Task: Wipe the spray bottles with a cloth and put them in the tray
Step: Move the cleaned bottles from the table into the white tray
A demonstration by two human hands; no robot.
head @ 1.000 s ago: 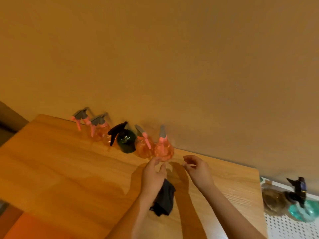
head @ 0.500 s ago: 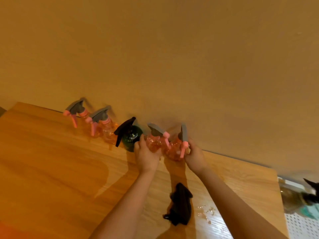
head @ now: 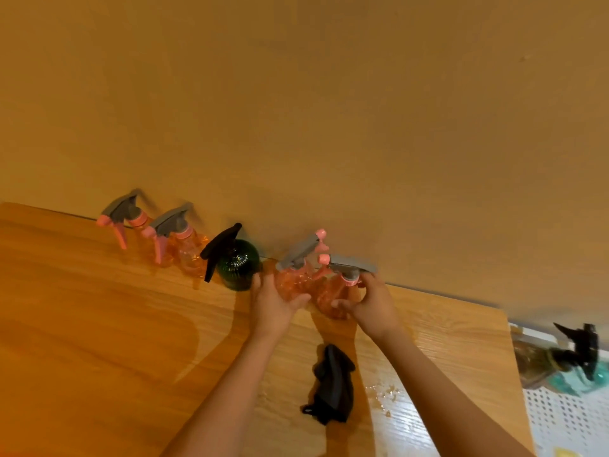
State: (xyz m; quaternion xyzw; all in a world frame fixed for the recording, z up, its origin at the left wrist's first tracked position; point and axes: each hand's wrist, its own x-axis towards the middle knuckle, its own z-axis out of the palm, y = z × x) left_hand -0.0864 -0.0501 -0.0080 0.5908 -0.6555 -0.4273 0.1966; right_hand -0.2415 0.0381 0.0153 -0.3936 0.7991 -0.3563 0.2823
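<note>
- Gripping a bottle apiece, a person's left hand (head: 275, 303) curls round one pink spray bottle (head: 291, 280) while the right hand (head: 372, 303) holds a second pink spray bottle (head: 333, 296), at the far edge of a wooden table (head: 99, 324) against a tan wall (head: 329, 110).
- The two held bottles touch between the hands, their grey trigger heads tilted; whether either is lifted clear of the tabletop cannot be told.
- Just beyond the left hand's fingertips stands a dark green spray bottle (head: 239, 267) with a black trigger.
- Farther out to the left of that hand, two more pink bottles (head: 189, 245) stand upright by the wall, side by side.
- A crumpled black cloth (head: 333, 384) lies on the table between the two forearms, nearer the person than either hand and touched by neither.
- Small wet droplets (head: 384, 395) glint on the wood just right of the cloth.
- Well off to the right of the right hand, a white perforated tray (head: 566, 420) sits past the table's end, with a black-triggered bottle (head: 583, 352) and teal and brownish bottle shapes at its far edge.
</note>
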